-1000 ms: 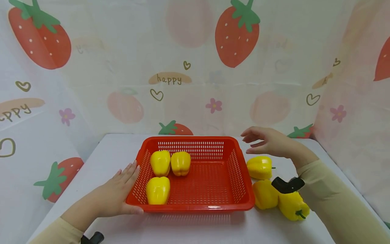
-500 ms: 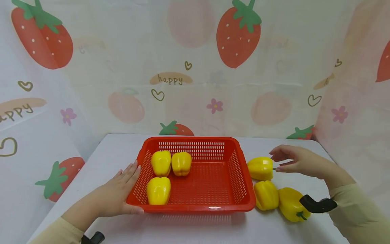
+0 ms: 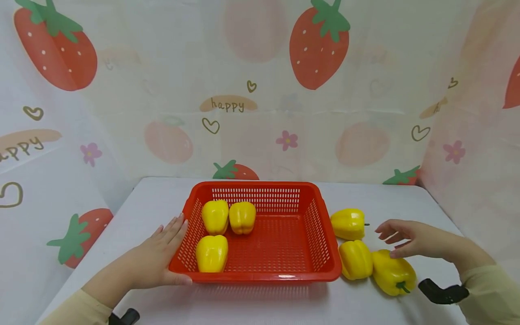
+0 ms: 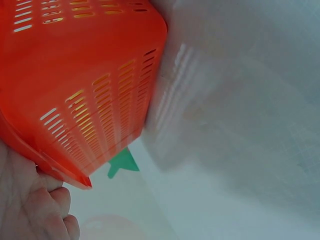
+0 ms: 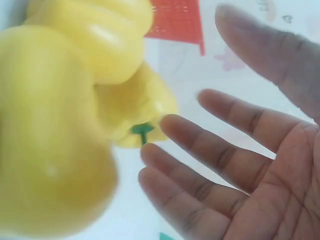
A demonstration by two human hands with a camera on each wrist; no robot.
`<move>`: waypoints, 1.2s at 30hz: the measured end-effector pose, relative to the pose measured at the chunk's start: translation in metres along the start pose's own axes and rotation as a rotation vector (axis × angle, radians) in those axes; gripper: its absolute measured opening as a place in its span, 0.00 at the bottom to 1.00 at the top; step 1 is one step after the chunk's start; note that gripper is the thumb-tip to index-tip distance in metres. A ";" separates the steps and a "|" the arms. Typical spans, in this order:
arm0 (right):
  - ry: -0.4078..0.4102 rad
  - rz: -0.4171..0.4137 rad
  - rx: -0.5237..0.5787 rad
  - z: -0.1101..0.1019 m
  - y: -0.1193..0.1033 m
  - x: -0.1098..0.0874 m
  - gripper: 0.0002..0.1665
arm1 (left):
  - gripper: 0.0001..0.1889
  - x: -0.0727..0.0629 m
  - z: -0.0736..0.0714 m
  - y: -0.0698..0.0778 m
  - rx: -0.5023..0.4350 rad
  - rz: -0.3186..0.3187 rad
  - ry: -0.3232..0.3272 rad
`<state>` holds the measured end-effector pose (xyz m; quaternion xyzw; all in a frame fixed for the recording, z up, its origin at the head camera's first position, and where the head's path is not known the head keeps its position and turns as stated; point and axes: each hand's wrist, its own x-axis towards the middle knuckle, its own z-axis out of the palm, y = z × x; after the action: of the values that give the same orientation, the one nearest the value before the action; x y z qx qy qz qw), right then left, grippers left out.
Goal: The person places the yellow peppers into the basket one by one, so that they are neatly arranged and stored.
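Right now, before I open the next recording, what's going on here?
A person's left hand rests against the left side of a red basket with three yellow peppers inside. Three more peppers lie on the white table to the basket's right. The right hand hovers by the pepper farthest right, its fingers spread and holding nothing.

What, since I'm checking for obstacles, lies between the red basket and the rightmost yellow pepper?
Another yellow pepper lies between the red basket and the rightmost yellow pepper, as the head view shows.
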<state>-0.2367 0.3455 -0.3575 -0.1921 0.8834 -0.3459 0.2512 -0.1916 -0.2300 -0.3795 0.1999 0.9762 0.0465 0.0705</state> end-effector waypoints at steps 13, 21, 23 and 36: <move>-0.112 0.016 -0.018 0.014 0.022 0.001 0.37 | 0.65 -0.002 -0.001 0.001 0.004 0.011 0.015; -0.076 0.068 -0.031 0.016 0.025 -0.001 0.36 | 0.65 -0.002 -0.003 0.003 -0.003 0.010 0.007; -0.058 0.074 -0.051 0.015 0.026 -0.002 0.34 | 0.65 -0.002 -0.003 0.003 -0.006 0.015 0.007; -0.084 0.134 -0.027 0.018 0.033 -0.002 0.38 | 0.65 -0.003 -0.003 0.003 -0.008 0.015 0.008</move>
<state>-0.2300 0.3595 -0.3919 -0.1501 0.8877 -0.3078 0.3079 -0.1883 -0.2288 -0.3758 0.2069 0.9747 0.0518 0.0668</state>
